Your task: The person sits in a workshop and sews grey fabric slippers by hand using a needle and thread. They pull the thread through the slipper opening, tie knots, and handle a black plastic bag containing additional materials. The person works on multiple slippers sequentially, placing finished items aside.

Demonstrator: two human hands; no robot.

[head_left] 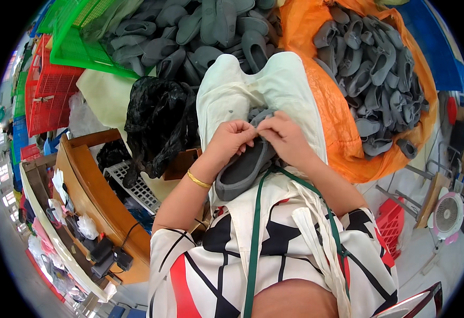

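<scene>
A grey slip-on shoe (237, 177) rests in my lap on the white apron (290, 79), its rounded opening toward my body. My left hand (231, 139) is closed in a pinch above the front of that opening; whatever its fingertips hold is too small to make out. Close beside it, my right hand (285, 137) has its fingers closed on the shoe's upper, thumb and forefinger pressed together. The fingertips of both hands nearly meet. Part of another grey piece shows just beyond my hands, and I cannot tell whether it belongs to the same shoe.
Ahead lies a heap of grey shoes (195, 32) beside a green crate (91, 40). An orange sack (333, 138) to the right holds several more. On the left are a black plastic bag (160, 119), a red crate (51, 90) and a wooden desk (97, 196). A fan (448, 212) stands far right.
</scene>
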